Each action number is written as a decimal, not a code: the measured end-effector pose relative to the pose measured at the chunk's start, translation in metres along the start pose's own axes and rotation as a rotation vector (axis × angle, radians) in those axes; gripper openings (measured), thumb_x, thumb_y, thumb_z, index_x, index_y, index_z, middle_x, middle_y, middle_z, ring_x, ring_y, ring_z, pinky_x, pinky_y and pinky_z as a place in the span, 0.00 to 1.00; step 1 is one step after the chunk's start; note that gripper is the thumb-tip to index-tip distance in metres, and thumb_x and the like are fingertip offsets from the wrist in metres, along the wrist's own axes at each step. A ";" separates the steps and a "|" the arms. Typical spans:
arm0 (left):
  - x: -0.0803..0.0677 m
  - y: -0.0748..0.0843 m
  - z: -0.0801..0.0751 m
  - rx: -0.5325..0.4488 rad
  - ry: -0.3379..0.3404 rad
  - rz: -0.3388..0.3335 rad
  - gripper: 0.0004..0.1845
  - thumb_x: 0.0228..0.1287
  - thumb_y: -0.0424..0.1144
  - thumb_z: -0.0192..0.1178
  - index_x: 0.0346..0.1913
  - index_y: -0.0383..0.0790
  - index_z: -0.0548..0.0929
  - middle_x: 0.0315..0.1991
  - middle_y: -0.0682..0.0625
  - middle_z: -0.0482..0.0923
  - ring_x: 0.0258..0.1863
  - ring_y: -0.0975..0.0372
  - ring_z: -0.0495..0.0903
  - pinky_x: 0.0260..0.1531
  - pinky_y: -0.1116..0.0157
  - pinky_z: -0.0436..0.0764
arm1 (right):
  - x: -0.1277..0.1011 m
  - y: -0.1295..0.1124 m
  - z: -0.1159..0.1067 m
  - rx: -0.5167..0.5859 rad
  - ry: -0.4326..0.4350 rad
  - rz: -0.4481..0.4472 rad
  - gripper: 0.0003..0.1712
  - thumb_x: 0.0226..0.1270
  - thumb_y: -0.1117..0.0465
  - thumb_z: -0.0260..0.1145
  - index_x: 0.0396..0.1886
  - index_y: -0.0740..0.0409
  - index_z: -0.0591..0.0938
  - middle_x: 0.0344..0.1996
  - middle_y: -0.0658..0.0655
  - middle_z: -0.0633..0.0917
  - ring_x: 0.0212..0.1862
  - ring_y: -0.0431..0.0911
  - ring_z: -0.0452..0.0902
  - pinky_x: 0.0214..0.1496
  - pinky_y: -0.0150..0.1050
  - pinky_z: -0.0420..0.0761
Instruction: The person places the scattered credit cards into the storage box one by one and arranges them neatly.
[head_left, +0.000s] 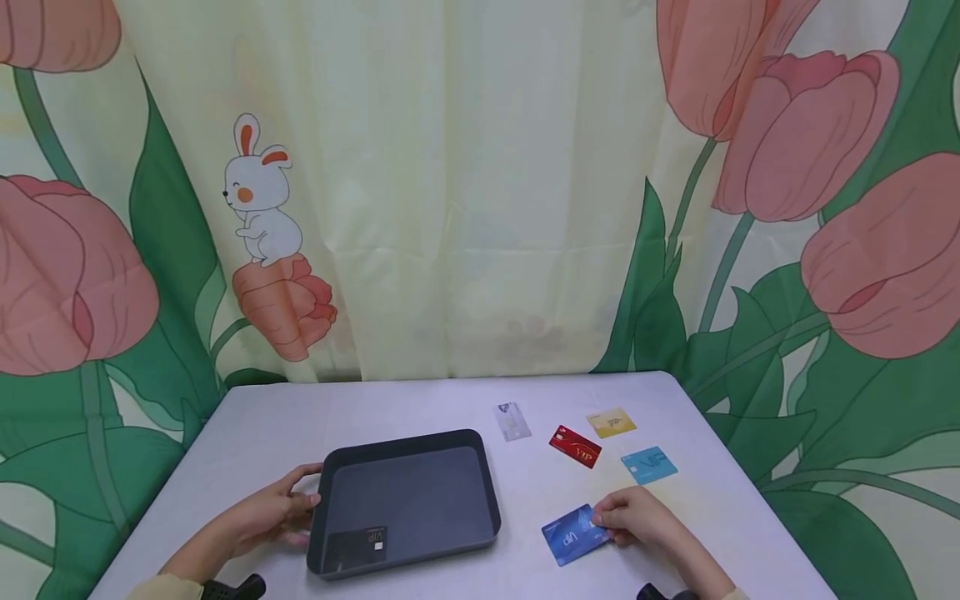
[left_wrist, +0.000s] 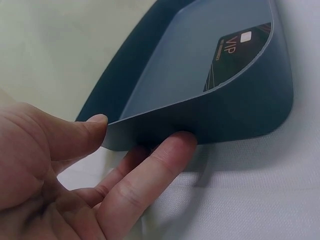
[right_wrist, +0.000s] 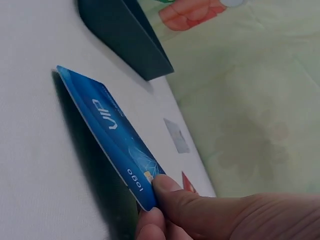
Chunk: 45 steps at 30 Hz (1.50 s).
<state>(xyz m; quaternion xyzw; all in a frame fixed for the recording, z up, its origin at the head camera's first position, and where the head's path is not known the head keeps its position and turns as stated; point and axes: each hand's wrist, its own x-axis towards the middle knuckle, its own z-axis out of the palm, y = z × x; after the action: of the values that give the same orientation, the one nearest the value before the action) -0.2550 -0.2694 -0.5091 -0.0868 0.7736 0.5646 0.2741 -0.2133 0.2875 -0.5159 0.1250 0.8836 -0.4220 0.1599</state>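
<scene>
My right hand (head_left: 636, 518) pinches a blue VIP card (head_left: 572, 537) by its right end between thumb and fingers. In the right wrist view the blue card (right_wrist: 107, 132) tilts over the white cloth, its far corner close to the surface. To the left stands a dark grey rectangular tray (head_left: 491, 500). Its left wall is touched by my left hand (head_left: 273, 512): in the left wrist view the thumb is at the rim and fairly straight fingertips (left_wrist: 181, 142) rest low on the outer side. A black VIP card (head_left: 356, 546) lies inside, at the tray's near left corner.
On the white-covered table (head_left: 420, 408) lie a silver card (head_left: 512, 422), a red VIP card (head_left: 575, 447), a yellow card (head_left: 611, 422) and a light blue VIP card (head_left: 649, 465), right of the tray. A curtain (head_left: 465, 208) printed with tulips and a rabbit hangs behind.
</scene>
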 end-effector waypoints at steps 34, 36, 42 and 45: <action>-0.001 -0.001 0.001 -0.011 0.003 -0.003 0.35 0.79 0.36 0.55 0.81 0.42 0.52 0.53 0.38 0.80 0.46 0.52 0.83 0.41 0.55 0.87 | -0.001 -0.053 -0.004 0.223 -0.017 -0.084 0.16 0.68 0.60 0.73 0.48 0.67 0.87 0.32 0.58 0.84 0.30 0.46 0.81 0.39 0.36 0.86; -0.001 -0.002 0.000 -0.009 -0.015 0.005 0.36 0.79 0.37 0.55 0.81 0.41 0.50 0.53 0.38 0.80 0.46 0.52 0.83 0.41 0.55 0.86 | -0.001 -0.056 -0.002 0.227 -0.019 -0.095 0.15 0.68 0.60 0.74 0.47 0.67 0.87 0.32 0.58 0.84 0.30 0.46 0.81 0.39 0.36 0.86; 0.000 -0.004 -0.004 -0.010 -0.057 0.026 0.39 0.78 0.37 0.57 0.81 0.40 0.48 0.51 0.39 0.81 0.44 0.53 0.84 0.40 0.57 0.86 | 0.000 -0.068 0.002 0.242 -0.052 -0.162 0.17 0.68 0.59 0.74 0.48 0.68 0.86 0.31 0.57 0.86 0.30 0.47 0.82 0.40 0.36 0.87; 0.000 -0.004 -0.005 -0.009 -0.060 0.028 0.39 0.78 0.37 0.57 0.81 0.40 0.47 0.50 0.40 0.82 0.44 0.53 0.84 0.40 0.58 0.86 | 0.000 -0.074 0.003 0.254 -0.081 -0.192 0.17 0.69 0.58 0.73 0.49 0.68 0.85 0.30 0.56 0.86 0.31 0.46 0.83 0.40 0.36 0.87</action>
<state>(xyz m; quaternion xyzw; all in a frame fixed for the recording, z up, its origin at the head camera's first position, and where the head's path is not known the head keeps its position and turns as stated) -0.2551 -0.2752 -0.5112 -0.0605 0.7636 0.5743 0.2888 -0.2394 0.2405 -0.4656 0.0422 0.8238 -0.5484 0.1374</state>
